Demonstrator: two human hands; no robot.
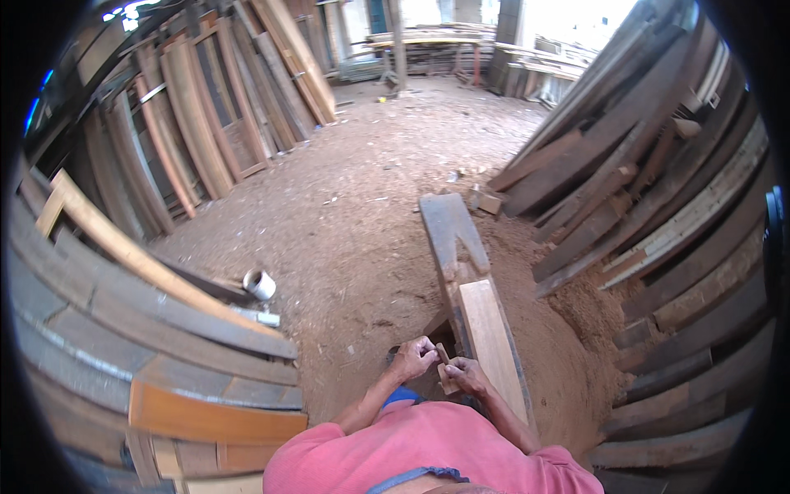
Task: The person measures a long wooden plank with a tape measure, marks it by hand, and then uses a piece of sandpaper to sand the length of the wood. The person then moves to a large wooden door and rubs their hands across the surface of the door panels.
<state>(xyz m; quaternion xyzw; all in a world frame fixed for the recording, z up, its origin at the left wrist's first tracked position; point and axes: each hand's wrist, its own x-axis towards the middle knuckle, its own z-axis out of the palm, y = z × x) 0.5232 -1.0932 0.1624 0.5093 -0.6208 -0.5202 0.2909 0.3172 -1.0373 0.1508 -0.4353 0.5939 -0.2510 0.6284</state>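
My right hand [467, 375] is closed around a small wooden block [448, 384] in front of my body. A thin, dark brown piece of wood [443, 353] sticks up from between my two hands; whether it belongs to the block I cannot tell. Beside it, my left hand [415, 358] has its fingers curled in a pinch, and what they grip is too small to make out. Just right of my hands a long, pale, planed board [490, 337] lies lengthwise on a narrow wooden bench [445, 216]. The far end of the bench has a V-shaped notch.
Planks [189, 107] lean along the left side, and rough timbers [609, 148] are stacked at the right. A low pile of boards [99, 305] lies at near left, with a white can [259, 285] beside it. Sawdust [576, 395] covers the ground right of the bench.
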